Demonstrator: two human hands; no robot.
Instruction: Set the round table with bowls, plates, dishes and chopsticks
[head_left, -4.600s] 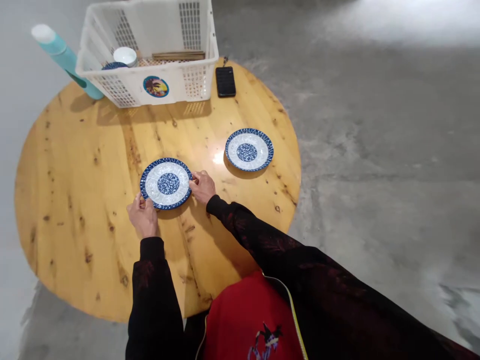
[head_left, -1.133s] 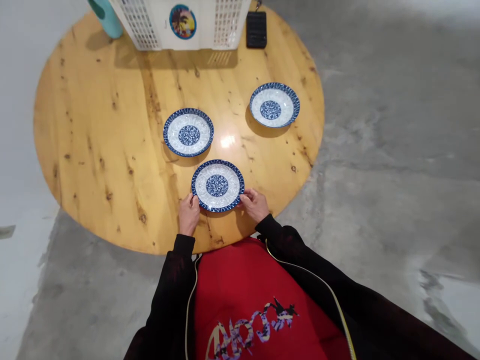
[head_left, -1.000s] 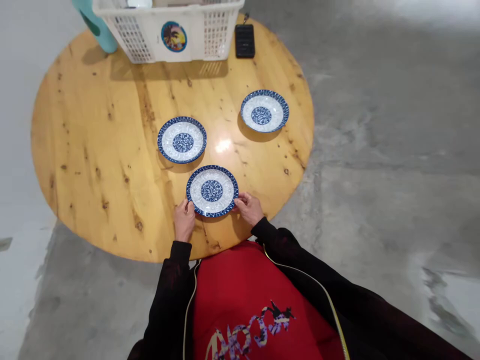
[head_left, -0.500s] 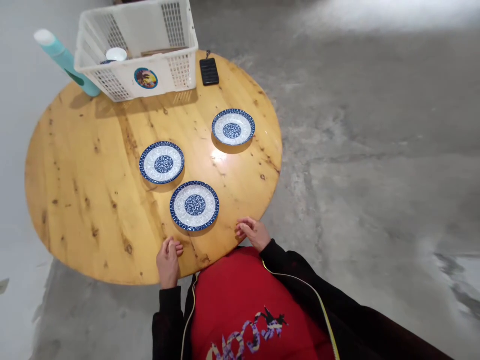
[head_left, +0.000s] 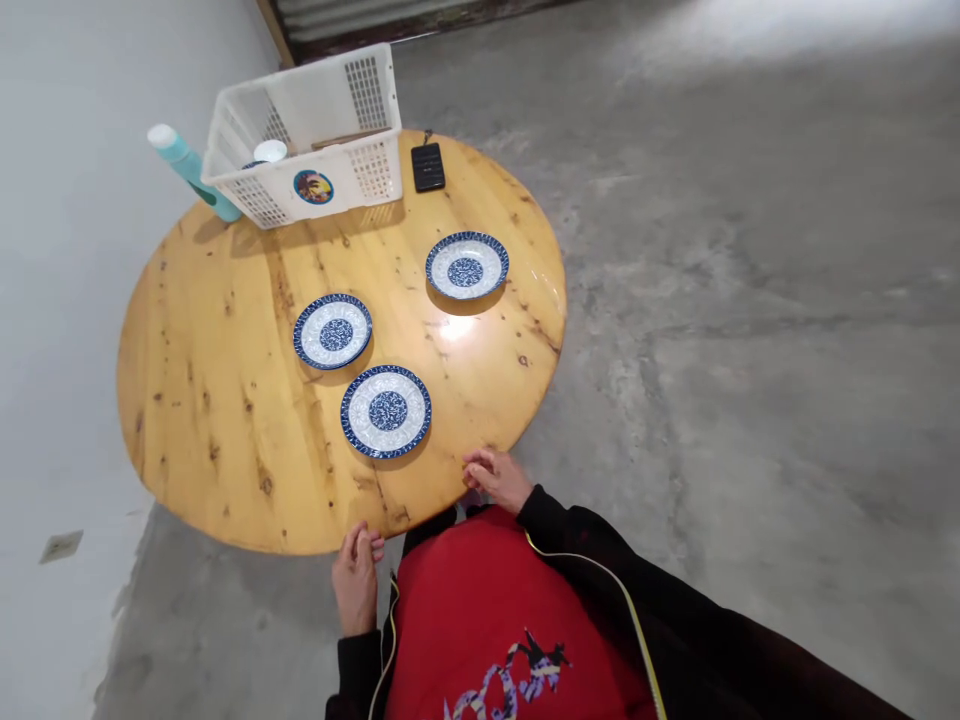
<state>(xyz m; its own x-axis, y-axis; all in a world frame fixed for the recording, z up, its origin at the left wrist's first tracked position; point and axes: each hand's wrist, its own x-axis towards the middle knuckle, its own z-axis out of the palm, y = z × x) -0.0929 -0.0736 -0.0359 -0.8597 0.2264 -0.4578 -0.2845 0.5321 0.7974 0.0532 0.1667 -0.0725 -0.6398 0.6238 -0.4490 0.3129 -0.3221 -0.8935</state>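
Three blue-and-white patterned plates lie on a round wooden table (head_left: 217, 400). The nearest plate (head_left: 386, 411) is close to the front edge, a second plate (head_left: 332, 331) lies behind it to the left, and a third plate (head_left: 466, 265) is further back on the right. My left hand (head_left: 356, 578) hangs just off the table's near edge, fingers loosely bent and holding nothing. My right hand (head_left: 495, 477) rests at the table's edge right of the nearest plate, also holding nothing. Neither hand touches a plate.
A white plastic basket (head_left: 352, 172) stands at the table's far side with a white cup (head_left: 270, 151) inside. A teal bottle (head_left: 189, 168) leans behind it on the left. A black phone (head_left: 428, 166) lies to its right. Grey concrete floor surrounds the table.
Both hands have let go of the nearest plate and drawn back to the table's front edge. The view has pulled back and up, so the whole table shows.
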